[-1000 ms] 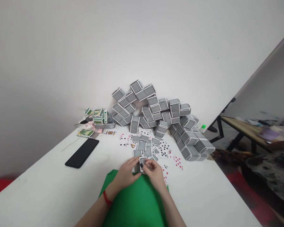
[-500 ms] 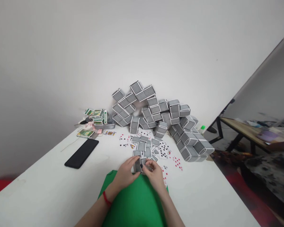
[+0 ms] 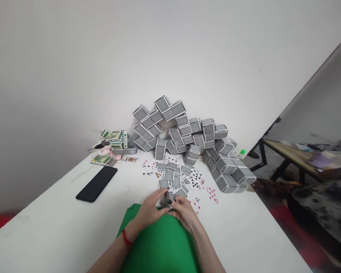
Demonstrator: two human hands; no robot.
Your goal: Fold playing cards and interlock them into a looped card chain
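Note:
Between my hands, close to the green cloth at the table's near side, is a small folded playing-card block [image 3: 166, 200] with a grey patterned back. My left hand [image 3: 151, 207] grips its left side, thumb below and fingers above. The fingers of my right hand [image 3: 185, 212] are closed on its right side, with dark nails showing. Just beyond lie loose face-down playing cards [image 3: 168, 174], some bent or folded. Face-up cards [image 3: 197, 179] spread around them. The underside of the block is hidden by my fingers.
A tall structure of joined card blocks [image 3: 184, 130] leans along the wall, running down to the right. A black phone [image 3: 97, 184] lies at left, below green card boxes [image 3: 116, 135]. A green-capped item [image 3: 242, 152] stands behind the structure. Another desk [image 3: 290, 151] is at far right.
My right hand has turned and moved slightly lower beside the card block, which tilts a little differently. My left hand keeps its grip. The view has shifted slightly.

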